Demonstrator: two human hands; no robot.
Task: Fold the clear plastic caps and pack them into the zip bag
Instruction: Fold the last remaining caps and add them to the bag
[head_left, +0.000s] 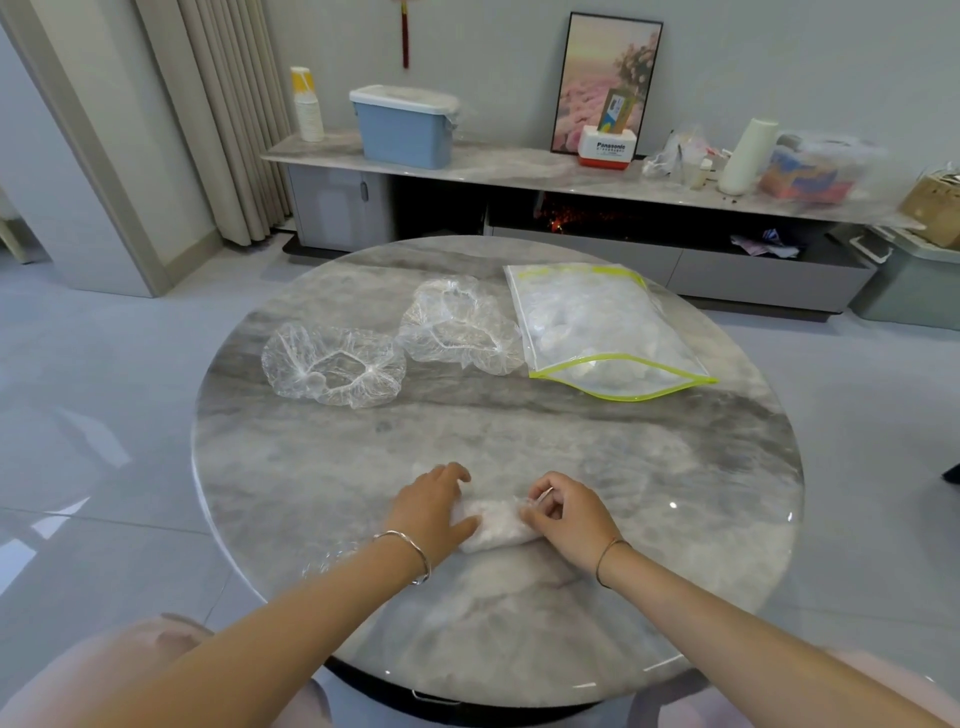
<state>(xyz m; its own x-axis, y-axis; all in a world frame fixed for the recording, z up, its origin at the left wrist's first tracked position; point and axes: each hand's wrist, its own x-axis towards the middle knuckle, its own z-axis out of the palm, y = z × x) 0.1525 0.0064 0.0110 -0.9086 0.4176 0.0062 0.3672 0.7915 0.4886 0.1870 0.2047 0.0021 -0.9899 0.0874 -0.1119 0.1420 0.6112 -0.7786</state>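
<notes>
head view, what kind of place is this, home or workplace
Probably a home living room: a low media cabinet along the wall with a framed picture standing on it, long curtains, and a round marble table where the right hand pinches a folded plastic cap.

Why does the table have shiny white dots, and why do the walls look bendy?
Head view: the polished table mirrors lights as white glare dots near its right edge; the floor shows pale reflections too; the wide-angle lens tilts the curtain; the folded cap between the left hand and right hand looks soft, washed out.
</notes>
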